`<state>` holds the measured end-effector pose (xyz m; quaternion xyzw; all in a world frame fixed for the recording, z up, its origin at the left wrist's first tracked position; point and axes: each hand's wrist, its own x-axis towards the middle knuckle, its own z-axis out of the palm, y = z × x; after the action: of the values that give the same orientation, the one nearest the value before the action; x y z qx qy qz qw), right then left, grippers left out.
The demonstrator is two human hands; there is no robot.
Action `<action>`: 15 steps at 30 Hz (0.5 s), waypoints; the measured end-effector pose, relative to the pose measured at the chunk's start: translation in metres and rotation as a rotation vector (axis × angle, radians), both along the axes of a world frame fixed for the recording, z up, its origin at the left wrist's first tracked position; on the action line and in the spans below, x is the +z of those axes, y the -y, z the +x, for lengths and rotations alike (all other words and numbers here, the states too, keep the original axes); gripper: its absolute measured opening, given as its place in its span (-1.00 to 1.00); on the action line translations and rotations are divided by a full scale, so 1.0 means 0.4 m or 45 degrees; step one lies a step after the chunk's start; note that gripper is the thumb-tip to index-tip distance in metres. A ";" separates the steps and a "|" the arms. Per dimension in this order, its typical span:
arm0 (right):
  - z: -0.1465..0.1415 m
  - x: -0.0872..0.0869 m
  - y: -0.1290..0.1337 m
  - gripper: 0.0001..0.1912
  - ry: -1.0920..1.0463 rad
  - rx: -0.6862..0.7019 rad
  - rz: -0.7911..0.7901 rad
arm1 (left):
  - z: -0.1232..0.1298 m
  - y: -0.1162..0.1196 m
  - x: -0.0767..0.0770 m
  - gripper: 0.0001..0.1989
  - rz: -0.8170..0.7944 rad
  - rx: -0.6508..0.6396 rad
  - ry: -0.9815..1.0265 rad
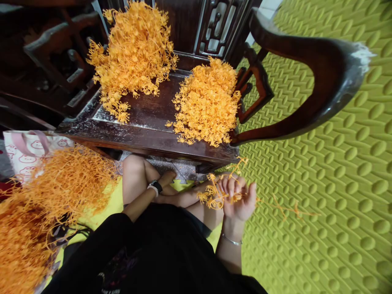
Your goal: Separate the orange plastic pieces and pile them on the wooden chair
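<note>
Orange sprigs (214, 203): small bunch in the R hand, just right of frame ctr; curly heads stick out left, one bit pokes up above the fingers.
R hand (240, 207): narrow, fingers curled round the sprigs, thumb up on the right. I'd want a light pinch; the heads look fragile to me, so a hard squeeze could crush them.
Trailing stems (296, 209): thin, running out right of the R hand, over the mat (339, 179). I'd turn the wrist rather than tug, so nothing snaps.
L hand (168, 178): near ctr, by the legs (134, 177), well apart from the sprigs. Can't tell from here if it's wide, narrow or holding smth. Imo it'd help more up beside the R one, steadying stems.
Bench (150, 108): dark wood, upper ctr, w/ bare wood btw two piles; I'd guard that gap to stop mixing.
Bigger pile (134, 49): orange, upper left of ctr, some long stems showing.
Smaller pile (208, 104): right end of bench, mostly heads.
Stem heap (76, 175): orange tangle at left, near the tote bag (26, 151); I'd mind sleeves there, cd snag.
</note>
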<state>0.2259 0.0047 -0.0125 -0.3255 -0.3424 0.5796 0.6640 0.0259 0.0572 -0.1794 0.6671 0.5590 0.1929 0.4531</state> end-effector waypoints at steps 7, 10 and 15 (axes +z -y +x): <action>0.005 0.008 0.000 -0.48 0.053 -0.009 0.000 | -0.019 0.006 0.115 -0.81 0.291 -0.089 0.114; 0.005 0.014 0.000 -0.46 0.082 0.006 0.019 | -0.035 0.026 0.259 -0.89 0.534 -0.088 0.251; 0.002 0.015 0.003 -0.45 0.090 0.052 0.049 | -0.067 -0.022 0.433 -0.87 0.973 0.342 0.324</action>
<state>0.2267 0.0034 -0.0063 -0.3259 -0.3834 0.5743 0.6458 -0.0007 0.0660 -0.0061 0.6792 0.4689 0.5244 0.2092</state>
